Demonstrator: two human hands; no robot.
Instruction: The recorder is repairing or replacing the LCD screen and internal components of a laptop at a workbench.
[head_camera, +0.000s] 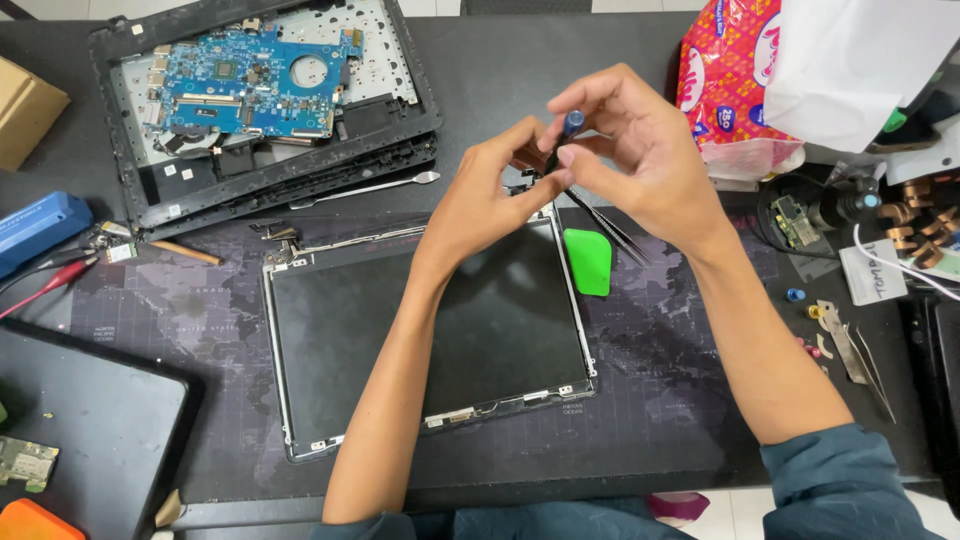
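A bare laptop screen panel (330, 340) in a metal frame lies on a dark world-map mat (660, 380). Both hands meet over the panel's far right corner. My right hand (640, 150) pinches a small screwdriver with a blue cap (572, 123), held upright. My left hand (490, 195) grips the screwdriver's lower shaft near the hinge corner. Black tweezers (610, 230) lie just under my right hand, beside a green plastic pry tool (588, 262).
An opened laptop base with a blue motherboard (245, 85) sits at the far left, a metal spudger (370, 188) in front of it. Red snack bag (725, 80), coils, small parts and metal tweezers (860, 355) crowd the right. A dark tablet (90, 430) lies near left.
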